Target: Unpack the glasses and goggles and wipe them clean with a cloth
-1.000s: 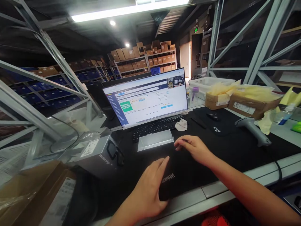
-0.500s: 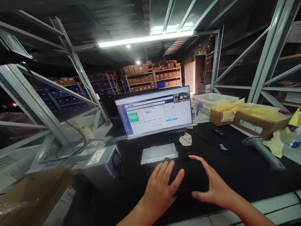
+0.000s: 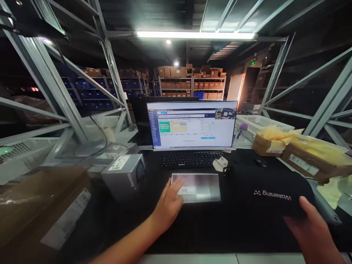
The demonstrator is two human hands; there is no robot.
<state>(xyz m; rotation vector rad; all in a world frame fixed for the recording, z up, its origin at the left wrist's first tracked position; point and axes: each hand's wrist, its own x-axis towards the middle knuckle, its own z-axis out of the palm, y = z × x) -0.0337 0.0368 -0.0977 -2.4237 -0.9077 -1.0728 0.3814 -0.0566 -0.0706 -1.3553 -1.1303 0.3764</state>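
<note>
Left hand: the left hand [image 3: 169,203] is lying open, fingers stretched flat and resting on the near left corner of the clear tray [image 3: 199,187]; it is not closing around anything.
Right hand: the right hand [image 3: 310,223] is grasping the black case [image 3: 269,194] by its near right corner, thumb showing on top, the other fingers hidden beneath.
Black case: it is sitting to the right of the clear tray, apart from it, above the black mat [image 3: 209,234], with its white lettering facing up and reading upside down. Whether it is resting on the mat or being held just off it cannot be told.
Clear tray: it is lying flat on the mat just near of the keyboard [image 3: 191,159], in front of the lit screen [image 3: 192,124].
Surroundings: a grey box [image 3: 125,179] is standing left of the tray, a brown carton [image 3: 41,209] is blurring the near left, a crumpled scrap of paper [image 3: 221,163] is lying by the keyboard's right end, and cartons of yellow bags [image 3: 302,161] are lining the far right.
Step in hand: by my reading, the case is being carried off to the right while the free hand is settling on the tray.
Next move: taking up the tray is calling for fingertips getting under its thin edge, and the one-corner hold on the case is asking for a firm pinch.
</note>
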